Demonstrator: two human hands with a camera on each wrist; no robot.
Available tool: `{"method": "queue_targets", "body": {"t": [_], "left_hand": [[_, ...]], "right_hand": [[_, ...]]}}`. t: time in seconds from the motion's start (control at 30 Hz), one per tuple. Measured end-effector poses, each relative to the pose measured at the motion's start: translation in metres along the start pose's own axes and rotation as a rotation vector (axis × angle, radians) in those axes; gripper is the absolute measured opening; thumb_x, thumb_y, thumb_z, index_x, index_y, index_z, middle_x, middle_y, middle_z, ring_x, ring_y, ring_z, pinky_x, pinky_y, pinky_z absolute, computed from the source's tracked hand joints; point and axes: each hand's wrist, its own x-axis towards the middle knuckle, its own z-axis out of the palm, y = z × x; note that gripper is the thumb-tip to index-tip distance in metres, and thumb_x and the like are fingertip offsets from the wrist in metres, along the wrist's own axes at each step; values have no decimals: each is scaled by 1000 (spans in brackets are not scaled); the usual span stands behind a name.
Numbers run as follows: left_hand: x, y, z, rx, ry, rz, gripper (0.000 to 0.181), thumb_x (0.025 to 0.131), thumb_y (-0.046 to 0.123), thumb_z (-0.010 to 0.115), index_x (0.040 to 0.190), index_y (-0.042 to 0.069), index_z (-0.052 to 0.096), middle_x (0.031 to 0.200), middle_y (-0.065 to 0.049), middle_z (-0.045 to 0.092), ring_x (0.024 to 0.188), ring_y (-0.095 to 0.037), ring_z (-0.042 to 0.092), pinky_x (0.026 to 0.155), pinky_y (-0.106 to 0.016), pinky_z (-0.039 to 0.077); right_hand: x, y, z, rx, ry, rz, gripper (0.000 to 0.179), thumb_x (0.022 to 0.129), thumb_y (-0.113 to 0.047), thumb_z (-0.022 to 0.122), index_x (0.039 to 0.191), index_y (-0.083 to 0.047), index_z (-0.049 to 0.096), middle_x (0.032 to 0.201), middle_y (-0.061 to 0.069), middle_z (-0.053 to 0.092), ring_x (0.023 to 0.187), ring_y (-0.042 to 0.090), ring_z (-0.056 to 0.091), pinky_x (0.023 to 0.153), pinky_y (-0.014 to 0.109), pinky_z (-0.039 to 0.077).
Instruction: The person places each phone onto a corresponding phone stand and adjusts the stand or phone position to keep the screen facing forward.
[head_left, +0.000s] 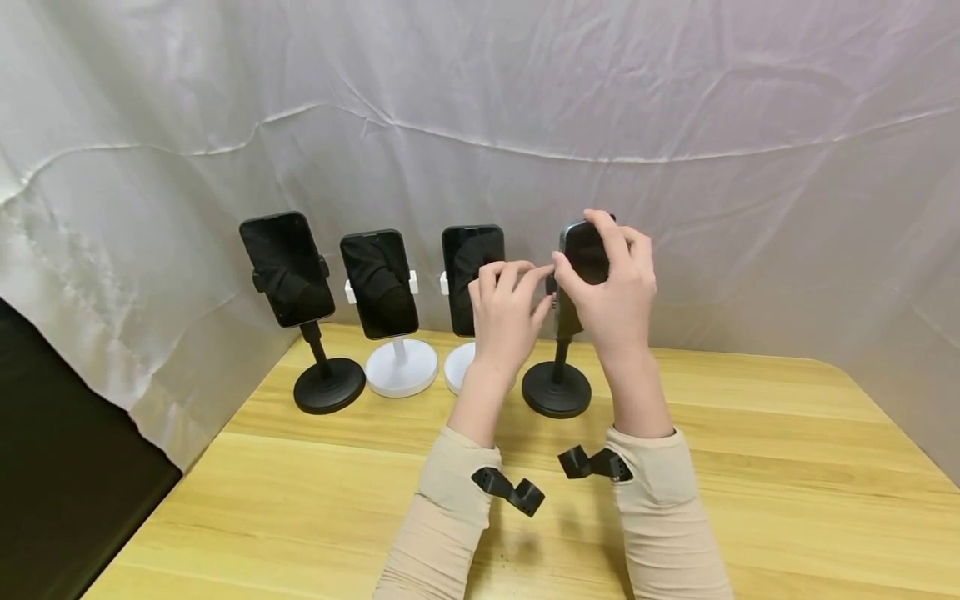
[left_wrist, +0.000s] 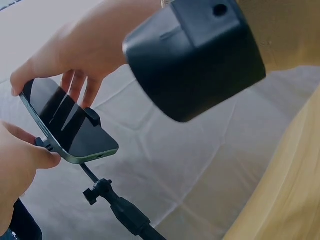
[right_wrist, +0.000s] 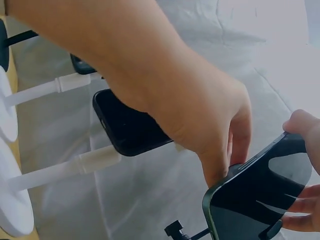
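A smartphone point(head_left: 583, 254) with a dark screen stands tilted in the clamp of a black phone stand point(head_left: 557, 390), the rightmost in the row. My right hand point(head_left: 621, 296) grips the phone's upper part, thumb on its left edge and fingers at the top and far side. Lower on the left edge, my left hand point(head_left: 504, 321) pinches the stand's black clamp arm point(left_wrist: 44, 144) between thumb and fingers. In the left wrist view, the other clamp arm point(left_wrist: 92, 117) shows against the phone's opposite edge. The clamp's back is hidden behind the phone.
Left of my hands stand a phone on a black stand point(head_left: 328, 386) and two phones on white stands, one with a round white base point(head_left: 401, 368), the other partly behind my left hand. Grey cloth point(head_left: 465, 100) hangs behind the wooden table point(head_left: 787, 467).
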Motion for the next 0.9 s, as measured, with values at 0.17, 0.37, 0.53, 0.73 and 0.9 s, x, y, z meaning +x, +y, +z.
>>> {"method": "queue_targets", "body": {"t": [0.17, 0.37, 0.53, 0.73, 0.9], "left_hand": [[-1, -1, 1, -1, 5, 14, 28, 87, 34, 73, 113, 24, 71, 112, 3, 64, 107, -20, 45, 85, -38, 37], [-1, -1, 2, -7, 20, 23, 27, 86, 34, 74, 111, 23, 71, 113, 3, 64, 107, -21, 46, 85, -39, 37], [-2, -1, 3, 2, 38, 39, 26, 87, 35, 73, 110, 23, 72, 112, 3, 65, 106, -20, 46, 85, -38, 37], [-2, -1, 4, 12, 56, 53, 26, 87, 37, 72, 110, 24, 72, 113, 3, 65, 107, -21, 46, 84, -38, 36], [-3, -1, 5, 5, 47, 56, 26, 88, 35, 71, 111, 24, 71, 114, 3, 64, 108, -22, 45, 85, -40, 36]], "right_hand": [[1, 1, 1, -38, -17, -5, 51, 80, -33, 77, 128, -25, 61, 121, 19, 51, 112, 30, 51, 91, 55, 44], [1, 2, 3, -77, -22, -25, 50, 82, -35, 76, 129, -23, 61, 120, 21, 51, 110, 34, 50, 89, 55, 45], [2, 3, 3, -112, -28, -17, 49, 84, -39, 73, 129, -25, 60, 120, 22, 50, 110, 36, 50, 88, 56, 45], [3, 5, 2, -112, -38, 2, 49, 84, -40, 73, 129, -27, 60, 119, 22, 51, 111, 36, 50, 90, 56, 45], [2, 6, 3, -108, -49, 7, 49, 84, -41, 73, 129, -27, 60, 119, 21, 50, 110, 35, 50, 89, 55, 46]]}}
